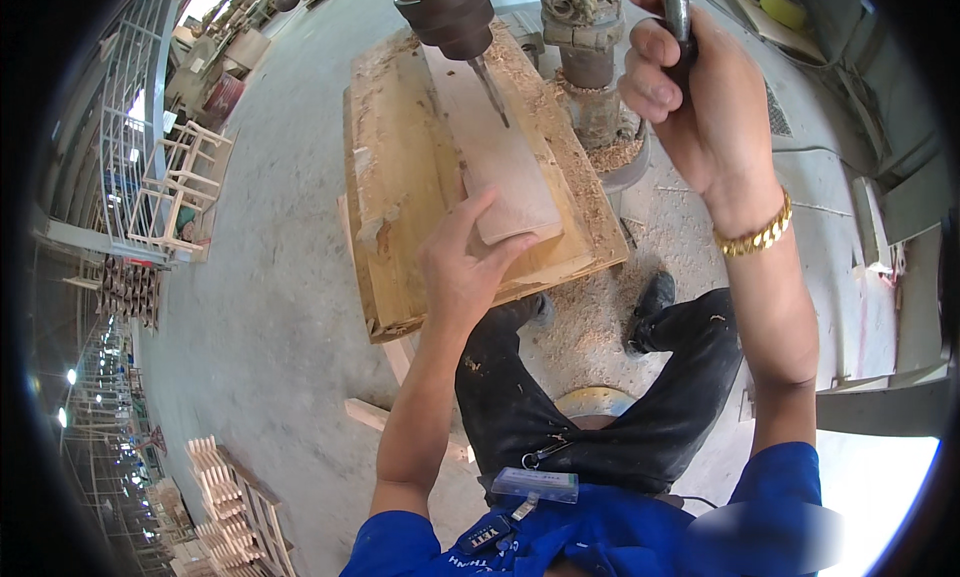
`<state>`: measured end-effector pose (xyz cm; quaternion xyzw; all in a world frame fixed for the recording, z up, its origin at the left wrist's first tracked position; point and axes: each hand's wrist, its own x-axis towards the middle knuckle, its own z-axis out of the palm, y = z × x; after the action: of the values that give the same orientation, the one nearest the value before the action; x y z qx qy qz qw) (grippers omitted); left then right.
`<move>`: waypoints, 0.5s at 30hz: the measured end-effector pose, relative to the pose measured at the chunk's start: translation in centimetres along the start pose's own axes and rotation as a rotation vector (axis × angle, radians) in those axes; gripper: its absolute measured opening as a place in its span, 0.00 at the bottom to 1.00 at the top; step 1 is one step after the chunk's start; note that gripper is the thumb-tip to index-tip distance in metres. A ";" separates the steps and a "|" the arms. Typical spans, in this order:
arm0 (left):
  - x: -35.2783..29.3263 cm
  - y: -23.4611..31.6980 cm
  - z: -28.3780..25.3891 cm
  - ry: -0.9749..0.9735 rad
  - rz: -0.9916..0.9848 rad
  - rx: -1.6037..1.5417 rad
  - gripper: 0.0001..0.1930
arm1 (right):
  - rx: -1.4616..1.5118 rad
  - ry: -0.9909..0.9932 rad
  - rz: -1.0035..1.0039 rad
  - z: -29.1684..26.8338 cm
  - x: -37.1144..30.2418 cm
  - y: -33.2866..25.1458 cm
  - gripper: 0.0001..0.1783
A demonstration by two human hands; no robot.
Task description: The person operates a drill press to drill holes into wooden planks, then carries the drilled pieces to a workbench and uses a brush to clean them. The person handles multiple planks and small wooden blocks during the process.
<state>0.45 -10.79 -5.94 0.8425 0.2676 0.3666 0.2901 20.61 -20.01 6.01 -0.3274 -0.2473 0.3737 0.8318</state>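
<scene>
My left hand (pixel 455 267) grips the near end of a pale wooden board (pixel 505 172), its thumb at the front edge and a finger along the left side. The board lies flat on a larger worn wooden panel (pixel 400 202). Above it hangs the dark chuck (pixel 447 19) of a drill press, with a drill bit (pixel 490 92) slanting down over the board. Whether the tip touches the wood I cannot tell. My right hand (pixel 705 102), raised at the upper right, is closed round a metal lever handle (pixel 677 12) with a dark grip.
Behind the panel stands the press column (pixel 585 52), wood shavings heaped about its base (pixel 615 157). More shavings litter the panel and floor. Wooden frames (pixel 185 187) stand at left, stacked wooden pieces (pixel 225 502) at lower left. A yellow roll (pixel 783 7) sits at upper right.
</scene>
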 end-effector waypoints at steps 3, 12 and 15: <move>-0.1 0.1 0.2 0.029 0.001 -0.044 0.26 | -0.011 0.026 -0.021 -1.5 1.9 -0.3 0.12; 0.2 0.4 0.2 0.043 0.063 0.054 0.27 | -0.091 -0.108 -0.045 -4.2 5.9 -2.1 0.11; 0.3 0.2 0.2 0.047 0.086 0.067 0.27 | 0.012 -0.018 -0.007 -3.7 5.2 -2.7 0.12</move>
<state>0.87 -10.80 -5.76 0.8536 0.2501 0.3893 0.2392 27.38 -18.57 6.38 -0.3181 -0.2535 0.3753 0.8329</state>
